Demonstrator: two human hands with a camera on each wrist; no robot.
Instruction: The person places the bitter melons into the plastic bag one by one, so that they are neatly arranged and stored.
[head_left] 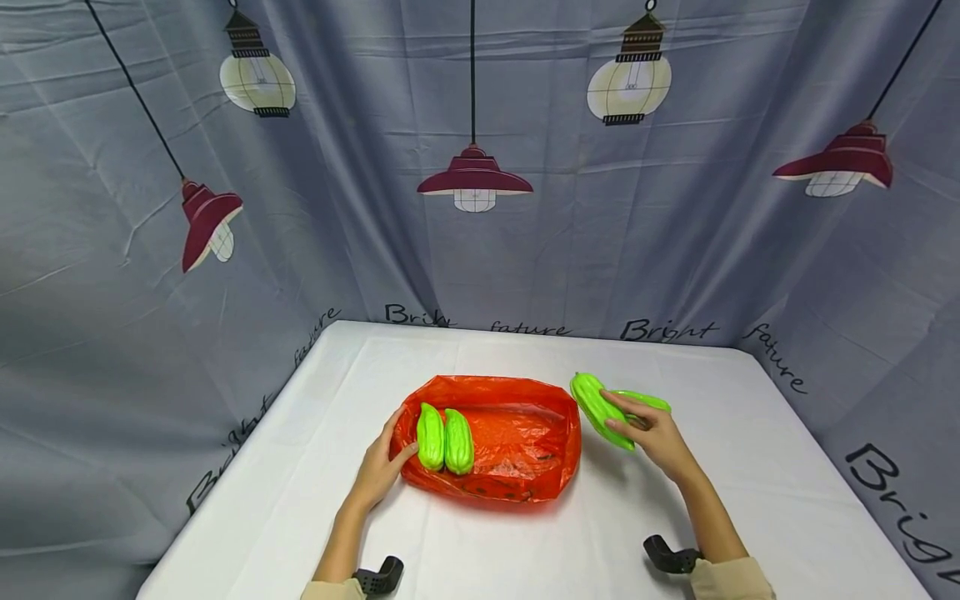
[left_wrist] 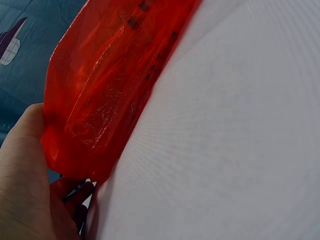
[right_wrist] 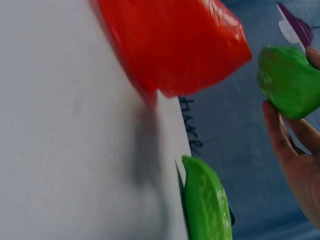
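Observation:
A red plastic bag (head_left: 517,437) lies with its mouth spread wide on the table. Inside it, on the left, a bitter melon (head_left: 431,437) and a second bitter melon (head_left: 458,443) lie side by side. My left hand (head_left: 378,471) pinches the bag's left rim, thumb on the inner side and fingers outside, partly hidden in the left wrist view. Just past the bag's right rim, my right hand (head_left: 658,435) grips a light green bitter melon (head_left: 596,406) between thumb and fingers, raised above the tabletop. Behind that hand, another bitter melon (right_wrist: 207,205) rests on the table, partly covered in the head view.
A white cloth covers the table (head_left: 300,508). Beyond its back edge hangs a grey-blue curtain (head_left: 555,258) printed with lamps and lettering. A black wrist mount (head_left: 667,555) sits on the right wrist, and a similar mount (head_left: 382,575) on the left.

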